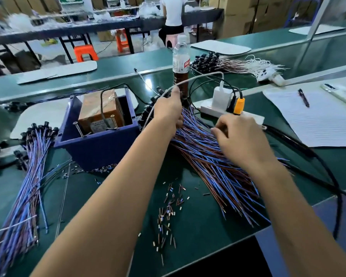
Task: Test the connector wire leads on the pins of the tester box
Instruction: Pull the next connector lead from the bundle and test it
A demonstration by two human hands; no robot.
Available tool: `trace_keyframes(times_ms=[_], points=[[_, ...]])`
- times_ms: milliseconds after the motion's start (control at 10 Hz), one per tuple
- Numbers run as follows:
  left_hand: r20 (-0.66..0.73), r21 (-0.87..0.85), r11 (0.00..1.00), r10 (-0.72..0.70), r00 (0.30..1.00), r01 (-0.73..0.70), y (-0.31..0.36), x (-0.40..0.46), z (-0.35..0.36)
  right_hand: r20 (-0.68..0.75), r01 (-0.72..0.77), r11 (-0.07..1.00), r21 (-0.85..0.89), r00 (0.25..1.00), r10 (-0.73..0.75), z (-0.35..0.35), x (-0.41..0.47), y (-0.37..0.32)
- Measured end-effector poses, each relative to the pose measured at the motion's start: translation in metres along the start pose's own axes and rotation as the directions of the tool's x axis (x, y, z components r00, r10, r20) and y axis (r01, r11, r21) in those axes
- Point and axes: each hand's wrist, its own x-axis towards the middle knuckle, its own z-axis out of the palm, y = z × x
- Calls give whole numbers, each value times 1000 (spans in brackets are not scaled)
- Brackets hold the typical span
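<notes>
- Table (198, 222): 1 green mat surface, carries everything below.
- Wire bundles: 3 seen. Big blue/brown bundle (214, 166) fans out centre-right w/ black connector ends up near the bottle; second bundle (28, 186) lies at left edge; third bundle (228, 63) w/ white leads lies further back on the right.
- Tester box (100, 144): 1 blue open-top box, left of centre, just beside the big bundle. Inside: 1 brown block. 2 screw-like pins (114, 121) stand at its near rim.
- Paper sheet (316, 120): 1 lined sheet at right, 1 pen (304, 97) on it.
- Power strip (228, 113): 1 white strip behind the big bundle, w/ 1 white charger and 1 yellow plug in it.
- Bottle (180, 64): 1 plastic bottle, upright, dark liquid in its lower part, behind the hands.
- Left hand (168, 110): on the connector end of the big bundle; fingers curled down into the wires, seem to grip a few leads, tips hidden.
- Right hand (242, 138): rests on the bundle's middle; fingers (218, 126) curled, tips pressed together as if pinching single leads; exact lead cannot be told.
- Cut bits (168, 208): many small sleeve pieces scattered on the table near front, too many to count.
</notes>
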Motion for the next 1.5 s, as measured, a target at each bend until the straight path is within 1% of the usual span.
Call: trace_keyframes(times_ms=[100,200,300,400,500,600,700,800,900,1000,1100,1200,1300,1400,1500], points=[[109,51,998,-32,994,26,-5,-20,-16,-48,3,995,-102,999,-8,21,2,-11],[262,193,981,-24,965,-28,-12,-43,-47,-100,-11,997,-79,995,3,29,0,-16],[481,155,976,59,875,-151,-23,-68,-102,-215,46,998,46,976,-35,33,-4,-30],[654,-143,974,225,722,-174,-39,-92,-175,-297,295,934,201,927,-229,34,-14,-69],[549,-359,922,335,766,-146,-51,-102,-245,-154,505,791,346,862,-483,46,-29,-123],[4,-227,966,132,991,-127,-61,-87,-292,160,578,732,361,734,-660,76,-40,-177],[-503,766,601,336,796,230,-84,-58,-311,460,648,735,200,600,-655,118,-44,-224],[-364,929,213,375,852,303,-107,-47,-307,634,624,764,166,526,-567,147,-36,-254],[-415,902,309,428,803,301,-119,-41,-301,716,612,777,146,477,-510,159,-23,-268],[-450,883,359,462,764,303,-120,-42,-297,732,629,770,106,475,-488,163,-21,-274],[-457,859,469,520,721,206,-115,-46,-298,727,616,785,73,506,-464,167,-22,-275],[-532,755,655,576,621,39,-107,-53,-297,709,518,849,102,561,-427,170,-18,-275],[-593,677,736,557,582,-14,-106,-60,-296,696,455,879,142,586,-416,169,-17,-280],[-629,564,815,527,571,-131,-105,-61,-293,598,377,888,265,658,-458,166,-18,-288],[-665,339,918,390,637,-207,-101,-53,-296,557,150,847,511,692,-459,163,-20,-293]])
